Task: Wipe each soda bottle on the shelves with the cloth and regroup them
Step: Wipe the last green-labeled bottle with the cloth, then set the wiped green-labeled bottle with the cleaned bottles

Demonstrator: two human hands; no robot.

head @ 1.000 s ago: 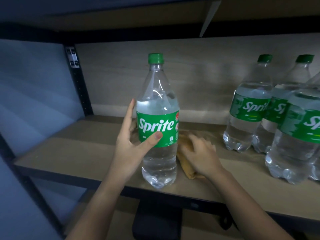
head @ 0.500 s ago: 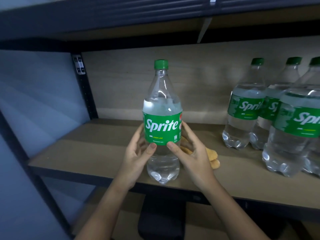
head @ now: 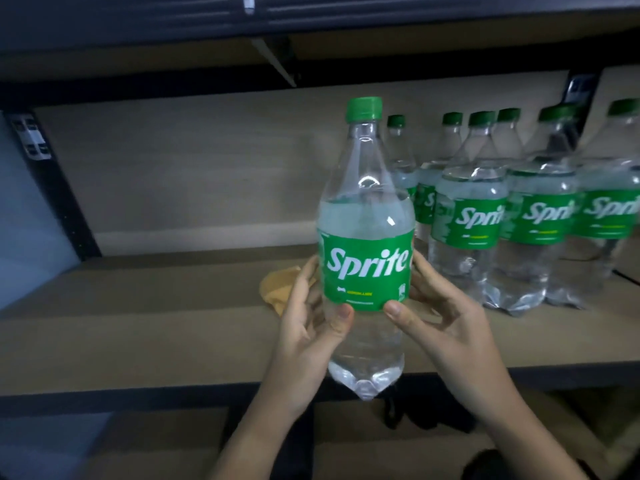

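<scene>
**Both hands hold a Sprite bottle upright in front of the shelf**

A clear plastic soda bottle with a green screw cap and a green Sprite label (head: pixel 366 237) is held upright in both hands, its base showing against the front edge of the light wooden shelf board (head: pixel 156 334); whether the base touches the board cannot be told. The left hand (head: pixel 311 327) grips the bottle from the left, its thumb pressed on the clear plastic just below the label and its fingers (head: pixel 306 275) curled around the label's left side. The right hand (head: pixel 446 327) grips from the right in a mirrored hold, thumb at the label's lower edge and fingers wrapped behind the label's right side.

A crumpled orange-yellow cloth (head: pixel 277 289) lies on the shelf board just behind and to the left of the left hand, held by neither hand.

To the right, a group of upright clear Sprite bottles with green caps (head: pixel 512 220) stands close together on the same board, reaching back towards the pale rear panel. The held bottle is just left of this group. A dark metal upright (head: pixel 52 188) frames the left side, and a dark upper shelf edge (head: pixel 311 15) runs overhead.
</scene>
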